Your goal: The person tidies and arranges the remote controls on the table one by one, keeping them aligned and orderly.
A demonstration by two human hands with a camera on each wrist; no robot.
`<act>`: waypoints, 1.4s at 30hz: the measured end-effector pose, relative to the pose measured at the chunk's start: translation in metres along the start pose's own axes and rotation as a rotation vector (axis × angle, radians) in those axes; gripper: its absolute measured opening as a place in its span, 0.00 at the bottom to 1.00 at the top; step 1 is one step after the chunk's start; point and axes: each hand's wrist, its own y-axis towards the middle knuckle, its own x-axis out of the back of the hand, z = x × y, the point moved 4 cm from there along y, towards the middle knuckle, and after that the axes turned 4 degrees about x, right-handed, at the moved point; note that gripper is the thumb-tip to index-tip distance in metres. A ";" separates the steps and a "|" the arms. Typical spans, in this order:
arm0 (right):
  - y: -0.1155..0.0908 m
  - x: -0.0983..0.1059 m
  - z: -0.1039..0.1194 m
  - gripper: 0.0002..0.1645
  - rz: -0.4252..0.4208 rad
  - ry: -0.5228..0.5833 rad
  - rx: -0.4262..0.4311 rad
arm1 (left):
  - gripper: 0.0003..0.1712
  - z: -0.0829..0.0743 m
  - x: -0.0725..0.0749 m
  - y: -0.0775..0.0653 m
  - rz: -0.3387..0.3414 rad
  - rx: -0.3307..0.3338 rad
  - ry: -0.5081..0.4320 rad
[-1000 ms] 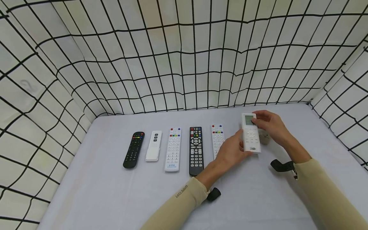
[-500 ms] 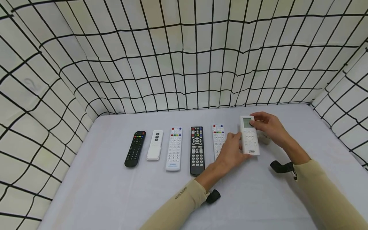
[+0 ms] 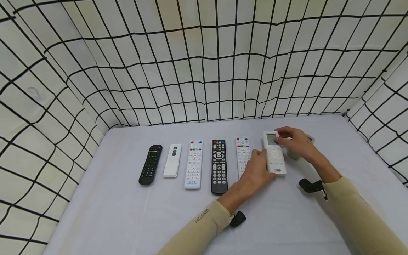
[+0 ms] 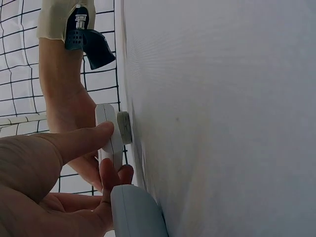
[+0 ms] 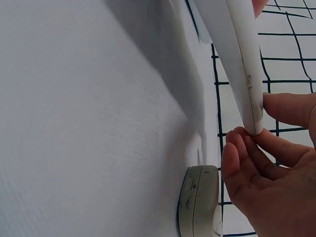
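Both hands hold a white air-conditioner remote (image 3: 275, 157) with a small grey screen near its far end. My left hand (image 3: 255, 171) grips its near left edge; in the left wrist view the thumb lies on one side of the remote (image 4: 102, 114) and curled fingers are at its near end. My right hand (image 3: 296, 143) pinches the far right corner between thumb and fingers. The right wrist view shows the remote (image 5: 239, 64) raised off the cloth, its shadow below. Under the right hand an off-white remote-like device (image 5: 197, 202) lies on the table, mostly hidden in the head view.
Left of the hands lies a row: a black remote (image 3: 150, 164), a small white remote (image 3: 172, 160), a white remote (image 3: 193, 164), a black-and-grey remote (image 3: 219, 166) and another white remote (image 3: 243, 152), partly covered by my left hand. Black grid panels (image 3: 204, 83) enclose the white-covered table (image 3: 127, 216).
The held air-conditioner remote has shifted slightly left and nearer, with both hands keeping hold. More of the off-white device shows behind the right hand. The row of remotes stays in place.
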 end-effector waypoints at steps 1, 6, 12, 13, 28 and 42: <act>0.000 0.000 0.000 0.30 0.002 -0.010 0.005 | 0.43 0.000 0.000 0.000 0.007 0.007 0.000; -0.001 -0.002 -0.001 0.30 0.000 -0.044 0.035 | 0.43 -0.001 -0.002 -0.001 0.027 0.031 0.014; -0.002 -0.005 -0.001 0.30 0.000 -0.059 0.065 | 0.42 -0.003 -0.005 0.000 0.039 0.060 0.091; -0.003 -0.005 -0.001 0.30 0.000 -0.064 0.067 | 0.42 -0.003 -0.005 0.000 0.038 0.062 0.103; -0.003 -0.008 -0.004 0.29 0.008 -0.102 0.030 | 0.43 -0.004 -0.006 0.000 0.042 0.067 0.116; 0.003 -0.011 -0.005 0.27 0.030 -0.144 0.084 | 0.43 -0.004 -0.006 0.002 0.032 0.041 0.161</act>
